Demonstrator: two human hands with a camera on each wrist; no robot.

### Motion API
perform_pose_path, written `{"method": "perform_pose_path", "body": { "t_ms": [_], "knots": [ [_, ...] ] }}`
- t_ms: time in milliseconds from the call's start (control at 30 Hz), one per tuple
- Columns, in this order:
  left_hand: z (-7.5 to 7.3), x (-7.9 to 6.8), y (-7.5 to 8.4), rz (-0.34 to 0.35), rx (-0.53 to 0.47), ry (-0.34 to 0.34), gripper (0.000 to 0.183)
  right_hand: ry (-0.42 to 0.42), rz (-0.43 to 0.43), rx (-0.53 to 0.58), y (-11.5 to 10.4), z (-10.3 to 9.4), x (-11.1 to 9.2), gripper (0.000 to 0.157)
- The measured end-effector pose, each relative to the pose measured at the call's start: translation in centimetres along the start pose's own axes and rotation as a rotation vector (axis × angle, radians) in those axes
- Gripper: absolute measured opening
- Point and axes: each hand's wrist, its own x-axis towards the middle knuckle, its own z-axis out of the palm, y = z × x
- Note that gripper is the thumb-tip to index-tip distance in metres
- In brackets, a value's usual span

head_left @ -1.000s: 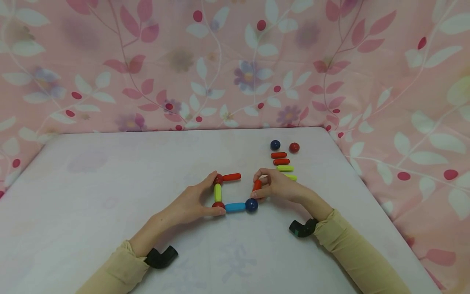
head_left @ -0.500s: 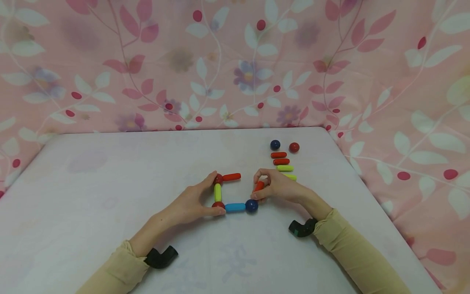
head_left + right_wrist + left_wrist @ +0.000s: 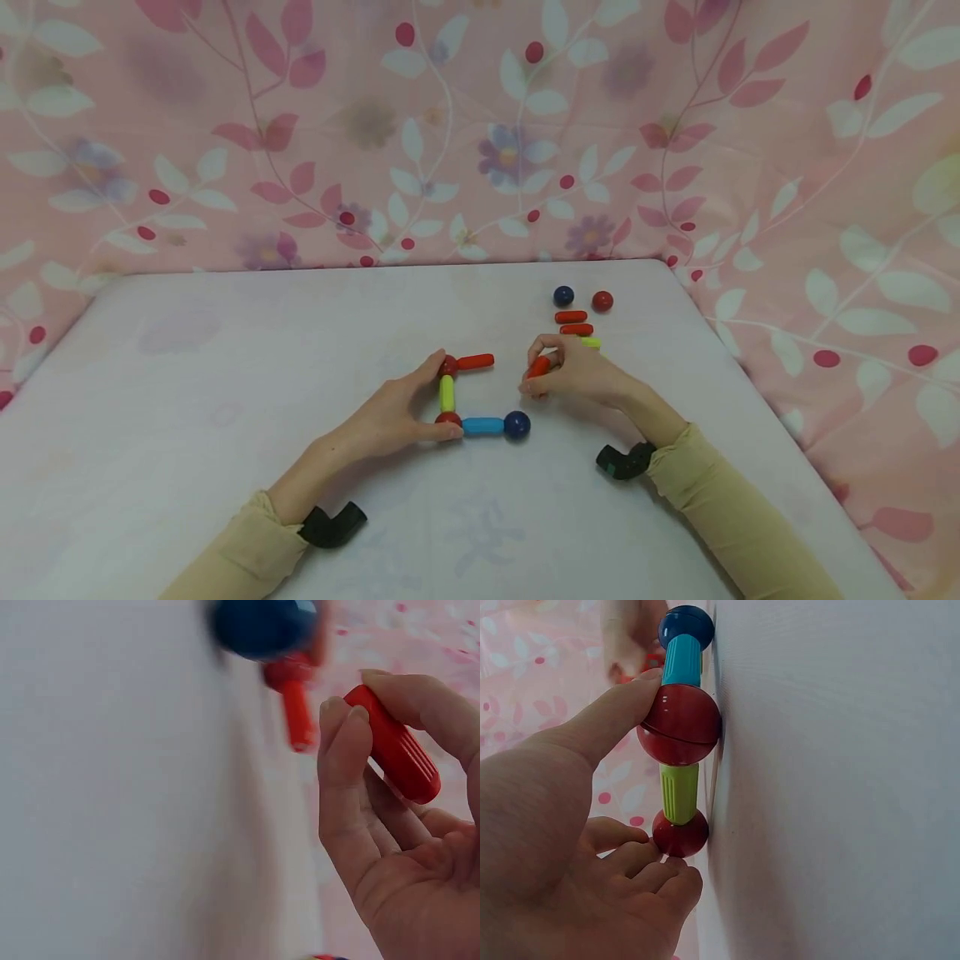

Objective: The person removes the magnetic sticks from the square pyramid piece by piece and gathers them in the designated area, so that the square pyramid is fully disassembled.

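My left hand (image 3: 390, 412) holds a part-built frame of toy building rods and balls, thumb on the near red ball (image 3: 679, 724) and fingertips at the far red ball (image 3: 681, 834). A yellow-green rod (image 3: 447, 393) joins these two balls. From the near ball a light blue rod (image 3: 483, 427) runs right to a dark blue ball (image 3: 517, 426); from the far one a red rod (image 3: 476, 362) sticks out rightward. My right hand (image 3: 581, 371) pinches another red rod (image 3: 395, 746) between thumb and fingers, apart from the dark blue ball and tilted.
Behind my right hand lie loose pieces: a dark blue ball (image 3: 563, 296), a red ball (image 3: 602, 301), two red rods (image 3: 571, 317) and a yellow-green rod (image 3: 591, 342) partly hidden by the hand. A white cloth (image 3: 247, 350) covers the table; patterned pink fabric (image 3: 450, 125) hangs behind.
My right hand has drawn back from the dark blue ball, up and to the right, with the red rod. It now covers the nearer loose yellow-green rod. My left hand keeps its hold.
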Motion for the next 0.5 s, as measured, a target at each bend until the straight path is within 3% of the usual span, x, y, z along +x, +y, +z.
{"method": "perform_pose_path", "body": {
  "t_ms": [167,233,500],
  "knots": [
    [0.1,0.1,0.0,-0.001,-0.002,-0.005,0.109,0.19,-0.046,0.02,-1.1,-2.9,-1.6,0.041],
    [0.1,0.1,0.0,-0.006,0.0,-0.003,0.109,0.24,-0.024,0.015,-1.0,-3.6,-2.1,0.043],
    [0.1,0.0,-0.2,-0.022,0.007,-0.006,0.109,0.276,-0.007,-0.01,2.1,-4.3,-3.9,0.035]
  ]
}}
